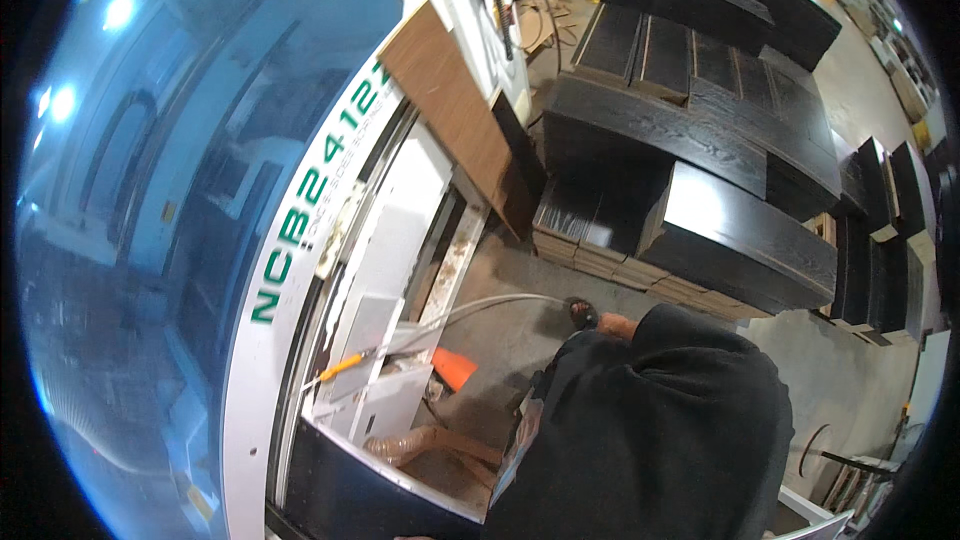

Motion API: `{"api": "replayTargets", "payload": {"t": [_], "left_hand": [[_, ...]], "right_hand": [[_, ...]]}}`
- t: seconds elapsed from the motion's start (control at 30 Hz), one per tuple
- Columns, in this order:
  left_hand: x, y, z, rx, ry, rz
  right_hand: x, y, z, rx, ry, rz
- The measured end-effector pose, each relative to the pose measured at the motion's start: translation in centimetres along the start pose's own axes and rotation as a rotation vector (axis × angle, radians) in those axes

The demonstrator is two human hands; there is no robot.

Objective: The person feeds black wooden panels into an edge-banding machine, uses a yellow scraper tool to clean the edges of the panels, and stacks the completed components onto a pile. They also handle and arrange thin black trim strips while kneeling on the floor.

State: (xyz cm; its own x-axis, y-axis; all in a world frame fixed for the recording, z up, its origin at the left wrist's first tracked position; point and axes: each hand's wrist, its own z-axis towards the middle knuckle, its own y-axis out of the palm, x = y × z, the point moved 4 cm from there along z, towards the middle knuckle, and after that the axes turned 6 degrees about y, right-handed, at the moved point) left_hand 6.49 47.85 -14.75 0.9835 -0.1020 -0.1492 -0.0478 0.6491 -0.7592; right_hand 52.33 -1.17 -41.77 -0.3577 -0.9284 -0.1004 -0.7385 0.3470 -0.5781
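Note:
Neither of my hands can be made out. A thin skin-coloured sliver shows at the lower edge, beside the black panel [350, 490], too little to name. My dark clothing [650, 430] fills the lower middle, with my sandalled foot [582, 314] on the floor beyond it. Left of me stands a large white machine [245, 420] with a blue see-through window [130, 240]. A yellow air blow gun [342, 368] on a pale hose [470, 302] lies against its white lower part. Beside that is an orange object [454, 369].
A brown board [450, 105] leans on the machine. Stacks of dark wood-grain panels [740, 240] stand ahead to the right, with more panel stacks [870, 240] beyond. A clear ribbed duct [400, 446] runs low by the machine. Scraps [545, 15] lie on the floor at the back.

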Motion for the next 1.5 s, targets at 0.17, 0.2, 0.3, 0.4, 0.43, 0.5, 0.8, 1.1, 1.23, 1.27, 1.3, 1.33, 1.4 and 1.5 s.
{"api": "replayTargets", "payload": {"t": [0.17,0.2,0.3,0.4,0.43,0.5,0.8,1.1,1.23,1.27,1.3,1.33,1.4,1.5], "left_hand": [[11.8,-0.9,1.6,-0.044,0.229,-0.094],[15.2,-0.1,1.8,-0.072,0.307,-0.129],[19.3,1.2,0.1,-0.110,0.436,-0.130],[25.6,4.7,-1.1,-0.127,0.598,-0.209],[27.9,7.0,-1.4,-0.287,0.662,-0.311],[31.8,11.4,-1.7,-0.559,0.743,-0.474],[67.1,5.0,-2.1,-1.083,1.347,-1.000],[85.6,-20.9,-12.8,-1.118,1.628,-1.466],[85.7,-31.6,-21.3,-1.033,1.824,-1.531],[86.2,-33.4,-23.3,-0.992,1.869,-1.508],[86.5,-35.3,-25.3,-0.975,1.859,-1.478],[87.5,-36.5,-27.2,-0.943,1.867,-1.473],[89.5,-38.1,-30.5,-0.886,1.876,-1.454],[92.7,-41.0,-34.6,-0.691,1.919,-1.426]], "right_hand": [[-2.3,-2.6,11.4,-0.075,-0.742,-0.508],[-2.2,-2.8,14.2,-0.001,-0.812,-0.617],[-8.6,-11.7,8.2,-0.079,-0.423,0.063],[-11.4,-16.7,5.7,0.063,-0.482,0.408],[-11.8,-17.6,5.7,0.068,-0.491,0.474],[-12.7,-19.3,2.7,-0.026,-0.467,0.645],[1.0,-19.9,-6.2,0.194,-0.255,0.944],[11.6,-23.2,-12.6,0.455,-0.158,1.576],[16.1,-28.0,-13.4,0.530,-0.185,1.649],[17.6,-29.5,-13.3,0.547,-0.193,1.663],[19.2,-31.1,-13.1,0.563,-0.203,1.678],[21.2,-32.5,-12.3,0.592,-0.235,1.660],[24.7,-35.6,-10.6,0.597,-0.227,1.671],[30.4,-41.5,-7.4,0.638,-0.303,1.651]]}}
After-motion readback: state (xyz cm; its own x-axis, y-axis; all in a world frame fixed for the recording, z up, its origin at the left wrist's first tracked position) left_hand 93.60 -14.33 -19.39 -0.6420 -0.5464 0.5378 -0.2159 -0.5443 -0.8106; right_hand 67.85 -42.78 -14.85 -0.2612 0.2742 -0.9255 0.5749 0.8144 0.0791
